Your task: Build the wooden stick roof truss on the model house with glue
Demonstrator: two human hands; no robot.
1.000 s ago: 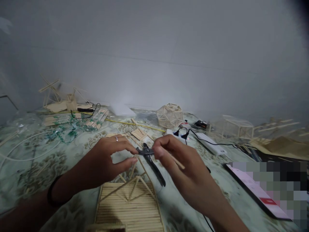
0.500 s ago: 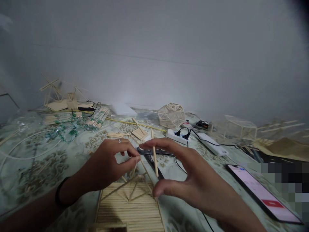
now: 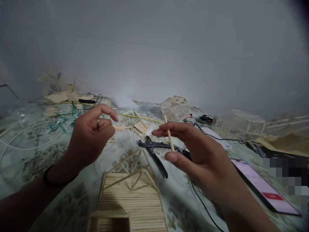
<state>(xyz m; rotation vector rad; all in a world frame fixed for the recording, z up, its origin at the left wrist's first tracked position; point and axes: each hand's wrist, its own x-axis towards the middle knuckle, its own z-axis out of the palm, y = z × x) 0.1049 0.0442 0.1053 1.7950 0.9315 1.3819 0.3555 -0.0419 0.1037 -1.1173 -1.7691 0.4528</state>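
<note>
My right hand point(image 3: 193, 151) holds a short wooden stick point(image 3: 171, 141), which slants across its fingers above the thumb. My left hand point(image 3: 93, 135), a ring on one finger, hovers in the air to the left. Its index finger is bent outward, apart from the other curled fingers, and I see nothing in it. Below and between my hands lies a model of wooden sticks point(image 3: 135, 199), with a slatted flat base and triangular frames rising at its far end. Beyond it, black-handled pliers point(image 3: 156, 158) rest on the patterned cloth, their handles spread.
Loose sticks and a small wooden piece point(image 3: 141, 126) lie farther back. A ball-shaped stick frame point(image 3: 175, 108) stands near the wall. On the right are a phone point(image 3: 265, 190), a power strip point(image 3: 214, 137) and black cables. Stick bundles point(image 3: 64, 109) and plastic wrap lie left.
My left hand has left the tip of the stick frame and moved up and left. My right hand, still with its stick, has shifted right, uncovering the pliers.
</note>
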